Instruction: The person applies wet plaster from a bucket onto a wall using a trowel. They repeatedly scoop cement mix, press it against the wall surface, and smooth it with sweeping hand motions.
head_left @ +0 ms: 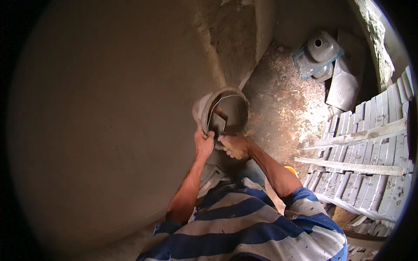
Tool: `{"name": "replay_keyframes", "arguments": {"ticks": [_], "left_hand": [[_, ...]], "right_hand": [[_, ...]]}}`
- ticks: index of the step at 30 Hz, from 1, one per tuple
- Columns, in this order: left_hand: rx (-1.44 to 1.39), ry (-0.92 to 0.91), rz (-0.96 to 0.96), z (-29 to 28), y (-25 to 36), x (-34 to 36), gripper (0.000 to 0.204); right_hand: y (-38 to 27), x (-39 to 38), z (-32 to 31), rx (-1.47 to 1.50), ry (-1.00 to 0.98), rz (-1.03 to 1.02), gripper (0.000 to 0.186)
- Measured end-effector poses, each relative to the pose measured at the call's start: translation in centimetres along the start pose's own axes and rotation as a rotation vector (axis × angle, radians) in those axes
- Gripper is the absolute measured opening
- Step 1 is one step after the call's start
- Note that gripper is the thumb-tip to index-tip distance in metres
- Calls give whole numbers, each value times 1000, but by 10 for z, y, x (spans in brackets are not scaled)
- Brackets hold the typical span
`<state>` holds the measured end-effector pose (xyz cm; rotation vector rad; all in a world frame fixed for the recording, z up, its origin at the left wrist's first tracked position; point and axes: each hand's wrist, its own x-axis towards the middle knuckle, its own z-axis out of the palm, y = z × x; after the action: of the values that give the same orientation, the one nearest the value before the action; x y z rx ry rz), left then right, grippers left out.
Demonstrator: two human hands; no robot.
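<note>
Just past the fingers of the left hand [204,142], which clasp it, is the bucket [200,109]; the right hand [236,145] grips a trowel [218,123] dipped inside, apparently scooping; next needs a level lift.

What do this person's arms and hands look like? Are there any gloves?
No gloves: the left hand and right hand are bare, and so are both forearms. The striped shirt is blue and whitish, with short sleeves edged in blue. I see no watch or bracelet.
</note>
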<state>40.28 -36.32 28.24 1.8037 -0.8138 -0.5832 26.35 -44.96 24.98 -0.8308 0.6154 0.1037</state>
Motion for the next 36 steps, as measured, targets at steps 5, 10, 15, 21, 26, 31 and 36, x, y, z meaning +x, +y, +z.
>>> {"name": "replay_keyframes", "arguments": {"ticks": [5,10,15,21,26,31,36], "left_hand": [[-245,-23,-169,28,-9,32,42],[-795,140,-738,14,-73,49,47],[718,-187,12,-34,-141,-13,40],[-570,562,-962,-37,-156,-69,45],[861,-39,-51,-102,-217,-160,50],[961,39,-239,-88,-194,-201,50],[864,20,-319,-83,-187,-218,49]], "right_hand": [[25,17,-45,664,-313,-104,39],[-27,-20,-47,745,-258,-434,41],[-118,-39,-67,232,811,-1037,23],[-167,69,-110,386,1510,-1170,24],[-170,153,19,-86,828,-1102,33],[-204,143,35,799,455,-986,23],[-243,164,2,1104,320,-522,14]]}}
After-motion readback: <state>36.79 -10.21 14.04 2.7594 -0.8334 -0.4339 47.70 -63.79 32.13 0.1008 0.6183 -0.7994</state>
